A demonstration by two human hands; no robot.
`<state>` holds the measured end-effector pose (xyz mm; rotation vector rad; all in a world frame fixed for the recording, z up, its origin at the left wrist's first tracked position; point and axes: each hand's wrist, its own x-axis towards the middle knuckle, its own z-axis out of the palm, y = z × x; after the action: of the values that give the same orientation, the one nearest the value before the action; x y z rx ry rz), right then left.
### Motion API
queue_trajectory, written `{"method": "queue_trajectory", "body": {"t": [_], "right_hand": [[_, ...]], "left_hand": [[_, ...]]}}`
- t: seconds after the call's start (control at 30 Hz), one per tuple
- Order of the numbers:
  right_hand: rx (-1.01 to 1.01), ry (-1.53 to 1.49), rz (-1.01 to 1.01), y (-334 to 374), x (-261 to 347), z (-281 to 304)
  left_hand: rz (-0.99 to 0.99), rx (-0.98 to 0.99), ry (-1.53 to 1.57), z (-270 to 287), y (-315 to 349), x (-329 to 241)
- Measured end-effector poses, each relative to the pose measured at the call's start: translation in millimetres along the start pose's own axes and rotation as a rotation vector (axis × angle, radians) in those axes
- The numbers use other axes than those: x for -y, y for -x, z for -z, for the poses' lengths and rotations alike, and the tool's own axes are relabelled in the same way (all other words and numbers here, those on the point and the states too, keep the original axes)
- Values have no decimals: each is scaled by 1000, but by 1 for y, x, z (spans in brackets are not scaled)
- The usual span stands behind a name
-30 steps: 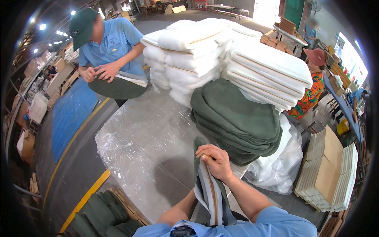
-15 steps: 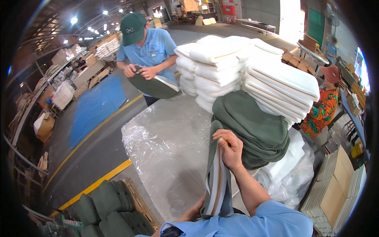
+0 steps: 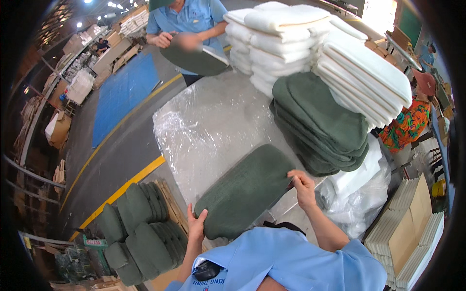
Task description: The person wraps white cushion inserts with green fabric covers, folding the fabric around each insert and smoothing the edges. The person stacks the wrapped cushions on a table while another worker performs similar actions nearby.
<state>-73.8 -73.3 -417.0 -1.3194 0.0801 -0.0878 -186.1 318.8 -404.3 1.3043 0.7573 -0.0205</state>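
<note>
A long dark green cushion [image 3: 245,189] with rounded ends lies face up in front of me, across the near edge of the plastic-covered table [image 3: 213,126]. My left hand [image 3: 196,222] grips its left end, thumb on top and the other fingers along the side. At the opposite side, my right hand [image 3: 303,189] pinches the cushion's edge between thumb and fingers. Just beyond my right hand rises a pile of dark green fabric covers [image 3: 323,121]. White padded slabs [image 3: 276,43] are stacked high behind that pile.
Across the table a co-worker [image 3: 187,22] holds another green cushion [image 3: 196,60]. Finished-looking green cushions [image 3: 145,237] sit on a pallet at lower left. Clear plastic wrap [image 3: 357,194] bunches at right, near stacked boards [image 3: 405,233]. A person in a patterned top [image 3: 405,126] is further right.
The cushion has turned from upright on edge, its zipped side showing, to flat with its green face up. My left hand has come into view at its end; my right hand moved right and down.
</note>
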Motion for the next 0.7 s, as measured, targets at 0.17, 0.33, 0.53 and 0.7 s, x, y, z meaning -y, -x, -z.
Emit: {"method": "queue_trajectory", "body": {"t": [0.17, 0.33, 0.53, 0.7], "right_hand": [[197, 446, -301, -7, -12, 44], [148, 896, -142, -87, -19, 11], [-18, 653, -338, -92, -69, -5], [-1, 185, -225, -59, -16, -22]], "left_hand": [[-71, -115, -182, 17, -9, 33], [112, -191, 23, 12, -20, 31], [-31, -293, 190, -14, -32, 8], [-420, -230, 126, 18, -15, -19]]}}
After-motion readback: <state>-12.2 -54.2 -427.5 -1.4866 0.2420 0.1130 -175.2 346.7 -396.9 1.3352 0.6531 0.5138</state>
